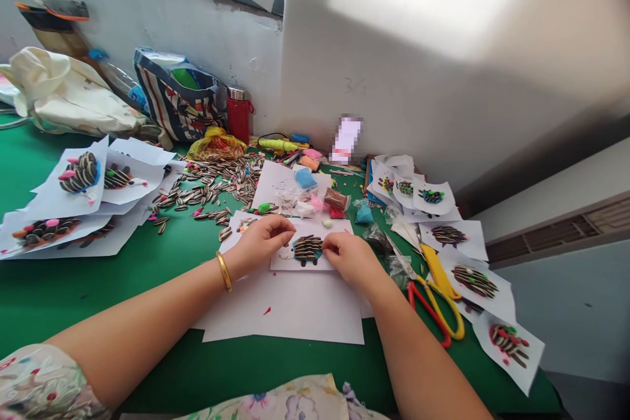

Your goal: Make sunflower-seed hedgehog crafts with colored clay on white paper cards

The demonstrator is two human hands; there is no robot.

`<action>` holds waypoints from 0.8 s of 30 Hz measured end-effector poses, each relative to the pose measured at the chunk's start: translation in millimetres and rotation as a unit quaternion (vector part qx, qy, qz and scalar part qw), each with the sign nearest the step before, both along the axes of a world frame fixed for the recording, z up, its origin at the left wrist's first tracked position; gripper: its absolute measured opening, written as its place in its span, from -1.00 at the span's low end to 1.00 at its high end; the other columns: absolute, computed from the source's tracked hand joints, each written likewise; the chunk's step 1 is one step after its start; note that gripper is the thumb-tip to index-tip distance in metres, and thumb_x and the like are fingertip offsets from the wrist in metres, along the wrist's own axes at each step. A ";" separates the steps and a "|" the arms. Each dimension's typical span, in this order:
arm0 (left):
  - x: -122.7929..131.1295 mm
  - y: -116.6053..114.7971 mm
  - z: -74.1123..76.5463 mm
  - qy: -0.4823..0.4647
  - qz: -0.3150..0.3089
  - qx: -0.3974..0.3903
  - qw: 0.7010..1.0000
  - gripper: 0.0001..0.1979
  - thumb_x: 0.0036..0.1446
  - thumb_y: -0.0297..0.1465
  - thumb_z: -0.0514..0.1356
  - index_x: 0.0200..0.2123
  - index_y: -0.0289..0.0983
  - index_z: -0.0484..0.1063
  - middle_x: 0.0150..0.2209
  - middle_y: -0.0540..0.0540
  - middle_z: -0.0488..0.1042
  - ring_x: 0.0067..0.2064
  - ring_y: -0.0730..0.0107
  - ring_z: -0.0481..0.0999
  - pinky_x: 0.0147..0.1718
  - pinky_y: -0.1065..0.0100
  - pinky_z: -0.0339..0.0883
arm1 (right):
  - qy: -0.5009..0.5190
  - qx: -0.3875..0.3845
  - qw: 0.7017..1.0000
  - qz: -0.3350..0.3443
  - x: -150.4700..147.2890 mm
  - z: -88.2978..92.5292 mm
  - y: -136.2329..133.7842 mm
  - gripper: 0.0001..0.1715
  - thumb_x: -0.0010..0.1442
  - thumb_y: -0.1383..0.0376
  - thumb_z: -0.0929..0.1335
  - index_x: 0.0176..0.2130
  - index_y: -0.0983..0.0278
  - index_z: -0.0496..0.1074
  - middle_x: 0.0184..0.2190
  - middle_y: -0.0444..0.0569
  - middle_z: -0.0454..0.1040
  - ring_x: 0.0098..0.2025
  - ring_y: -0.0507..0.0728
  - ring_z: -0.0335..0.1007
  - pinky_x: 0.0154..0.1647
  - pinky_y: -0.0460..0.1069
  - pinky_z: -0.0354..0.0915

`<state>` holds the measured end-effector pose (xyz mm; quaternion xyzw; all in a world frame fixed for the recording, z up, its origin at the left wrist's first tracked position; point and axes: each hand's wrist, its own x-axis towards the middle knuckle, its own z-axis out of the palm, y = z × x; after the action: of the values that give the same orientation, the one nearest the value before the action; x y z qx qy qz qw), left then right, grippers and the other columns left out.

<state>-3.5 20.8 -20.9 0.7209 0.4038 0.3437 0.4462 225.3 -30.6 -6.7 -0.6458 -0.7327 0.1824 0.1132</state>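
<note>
A hedgehog figure of striped sunflower seeds (308,247) lies on a small white card (285,265) in front of me. It has dark feet along its lower edge. My left hand (263,241), with a gold bangle (224,272) on the wrist, hovers over the card's left part, thumb and fingertips pinched together. At the figure's right edge is my right hand (352,259), its thumb and forefinger closed in a pinch. Whatever either pinch holds is too small to make out. Larger white sheets (295,308) lie under the card. Packets of coloured clay (336,199) lie just behind it.
Loose sunflower seeds (221,184) spread over the green table (162,302). Finished seed cards are stacked at left (81,177) and right (475,279). Scissors with red and yellow handles (445,315) lie by my right forearm. A red bottle (238,117) and striped bag (180,95) stand behind.
</note>
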 end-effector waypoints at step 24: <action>2.7 -1.2 -10.9 -0.067 -0.014 -0.056 0.996 -0.68 0.03 -0.33 0.23 -0.11 -0.28 0.46 -0.30 -0.08 0.49 -0.29 0.34 0.49 -0.31 0.31 0.42 | -0.041 0.013 0.999 0.020 -2.8 2.0 -0.5 -0.80 0.25 0.33 0.32 -0.28 0.19 0.56 -0.31 -0.05 0.53 -0.27 0.10 0.38 -0.33 -0.06 0.12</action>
<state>-0.8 19.6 -31.8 0.6756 0.3819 0.3614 0.5168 222.5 -31.1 -4.8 -0.6362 -0.7520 0.1485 0.0882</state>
